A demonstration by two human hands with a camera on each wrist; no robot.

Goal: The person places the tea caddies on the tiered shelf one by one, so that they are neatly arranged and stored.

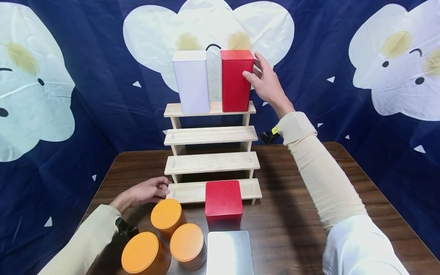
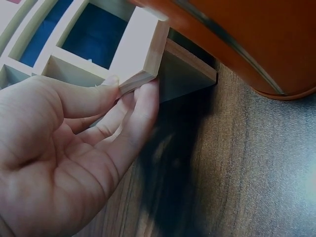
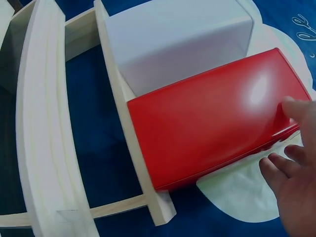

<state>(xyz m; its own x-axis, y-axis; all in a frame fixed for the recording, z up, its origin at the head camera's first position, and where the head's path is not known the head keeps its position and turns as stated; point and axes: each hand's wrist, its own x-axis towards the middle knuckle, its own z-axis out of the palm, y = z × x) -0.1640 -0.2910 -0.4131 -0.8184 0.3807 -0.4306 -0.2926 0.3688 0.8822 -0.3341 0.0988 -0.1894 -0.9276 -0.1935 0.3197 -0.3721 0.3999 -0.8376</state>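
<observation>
On the top step of the wooden stepped rack (image 1: pixel 212 163) stands a tall red tin (image 1: pixel 237 82), with a tall white tin (image 1: pixel 191 82) to its left. My right hand (image 1: pixel 269 84) is at the red tin's upper right side. In the right wrist view its thumb (image 3: pixel 295 107) touches the front face, while the other fingers spread loosely along the side. My left hand (image 1: pixel 146 193) pinches the left end of the lowest step (image 2: pixel 140 49), thumb above and fingers beneath. Close by that hand are several orange round tins (image 1: pixel 166 214).
A shorter red tin (image 1: pixel 224 202) stands before the lowest step, overlapping it in the head view. Nearer me is a silver tin (image 1: pixel 230 252). All rest on the dark wooden table (image 1: pixel 285 214). A blue cloth (image 1: pixel 319 49) with white clouds hangs behind.
</observation>
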